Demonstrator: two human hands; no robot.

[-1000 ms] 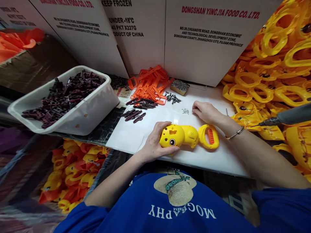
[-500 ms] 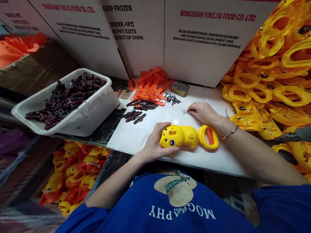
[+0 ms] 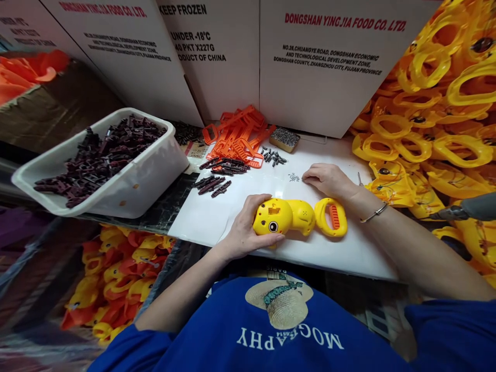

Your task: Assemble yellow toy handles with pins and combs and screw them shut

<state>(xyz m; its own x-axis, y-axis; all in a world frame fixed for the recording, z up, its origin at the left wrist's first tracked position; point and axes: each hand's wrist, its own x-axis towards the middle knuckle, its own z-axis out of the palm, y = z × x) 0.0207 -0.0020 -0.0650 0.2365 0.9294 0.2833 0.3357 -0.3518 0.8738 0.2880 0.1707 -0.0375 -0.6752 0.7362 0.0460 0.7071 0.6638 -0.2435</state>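
Note:
My left hand (image 3: pixel 246 227) is wrapped around the head end of a yellow toy duck (image 3: pixel 299 217), which lies on its side on the white work surface (image 3: pixel 217 217). The toy has a round eye, small holes and a rectangular recess in its head, and a ring handle with an orange ridged trigger (image 3: pixel 334 217) inside. Beyond the toy, my right hand (image 3: pixel 327 181) rests on the surface with its fingertips pinched together. Just left of those fingertips lies a little scatter of screws (image 3: pixel 293 177). What the pinch holds, if anything, is too small to make out.
A white tub (image 3: pixel 155 175) of dark plastic parts stands left. Orange trigger pieces (image 3: pixel 238 137), dark parts (image 3: pixel 211 183) and a tin of screws (image 3: pixel 284 138) sit toward the back cartons (image 3: pixel 321 98). Yellow shells (image 3: pixel 411 150) and a power screwdriver (image 3: pixel 473 206) are at right.
My right hand has drawn slightly right, away from the loose screws, its fingers still pinched. My left hand and the toy keep their places; the whole view has shifted a little.

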